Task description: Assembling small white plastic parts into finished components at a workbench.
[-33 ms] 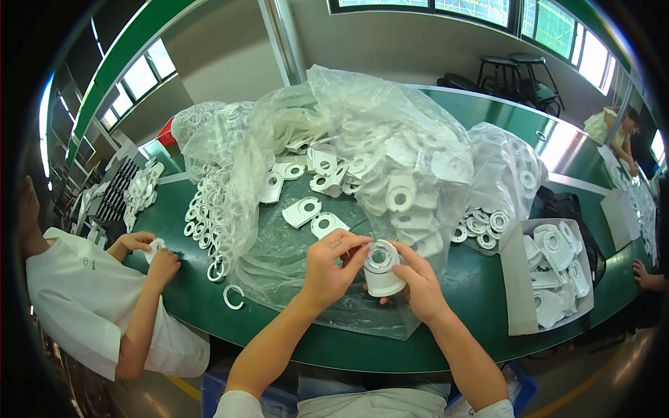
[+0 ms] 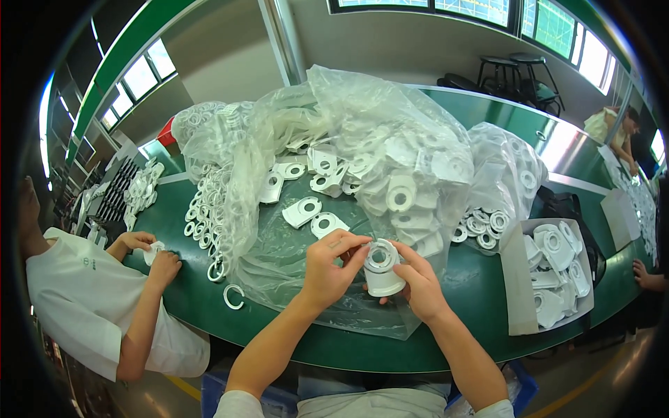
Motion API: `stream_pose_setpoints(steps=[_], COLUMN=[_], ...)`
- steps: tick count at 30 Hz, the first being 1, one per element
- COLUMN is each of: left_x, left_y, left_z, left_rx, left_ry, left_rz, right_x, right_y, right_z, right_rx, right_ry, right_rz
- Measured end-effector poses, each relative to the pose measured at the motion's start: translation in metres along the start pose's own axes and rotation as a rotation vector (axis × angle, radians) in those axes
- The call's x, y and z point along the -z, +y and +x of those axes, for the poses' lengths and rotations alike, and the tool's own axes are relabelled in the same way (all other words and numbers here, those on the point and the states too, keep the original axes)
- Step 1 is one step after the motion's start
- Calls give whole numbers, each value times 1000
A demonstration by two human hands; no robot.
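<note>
A white plastic housing [image 2: 384, 281] with a round ringed opening is held up over the front of the green table. My right hand [image 2: 420, 281] grips its right side, thumb on the front and fingers curled behind. My left hand [image 2: 336, 267] is closed at the housing's upper left rim, thumb and index fingertips pressed against it. Whether a separate ring sits in the opening, I cannot tell. Just beyond my hands, a flat white part with a round hole [image 2: 323, 226] lies beside another similar part [image 2: 302, 212] on clear plastic sheeting.
Large clear bags [image 2: 390, 104] of white parts spread across the green table [image 2: 279, 343]. White rings [image 2: 200, 226] are piled at left; one open ring [image 2: 226, 298] lies nearer. A cardboard box [image 2: 516, 306] of white parts stands right. A co-worker's hands [image 2: 164, 267] hold a white piece at left.
</note>
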State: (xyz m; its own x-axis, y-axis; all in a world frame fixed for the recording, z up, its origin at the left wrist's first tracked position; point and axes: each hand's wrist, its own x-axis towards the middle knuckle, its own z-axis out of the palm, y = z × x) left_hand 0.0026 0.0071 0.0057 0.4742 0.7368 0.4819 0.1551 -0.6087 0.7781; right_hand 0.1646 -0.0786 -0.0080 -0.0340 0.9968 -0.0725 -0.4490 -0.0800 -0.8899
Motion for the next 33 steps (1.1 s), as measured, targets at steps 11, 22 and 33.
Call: stream_pose_setpoints(steps=[11,22,33], left_x=[1,1,1], left_y=[-5,-5,1], left_z=[0,0,0], left_rx=[75,0,-55], left_ry=[17,-9,-19], left_rz=[-112,20,65], right_x=[-2,-2,-2], right_y=[-1,1,6], right_z=[0,1,3], right_rx=[-14,-15,43], right_ry=[-16,-38,51], right_rz=[10,-26,-133])
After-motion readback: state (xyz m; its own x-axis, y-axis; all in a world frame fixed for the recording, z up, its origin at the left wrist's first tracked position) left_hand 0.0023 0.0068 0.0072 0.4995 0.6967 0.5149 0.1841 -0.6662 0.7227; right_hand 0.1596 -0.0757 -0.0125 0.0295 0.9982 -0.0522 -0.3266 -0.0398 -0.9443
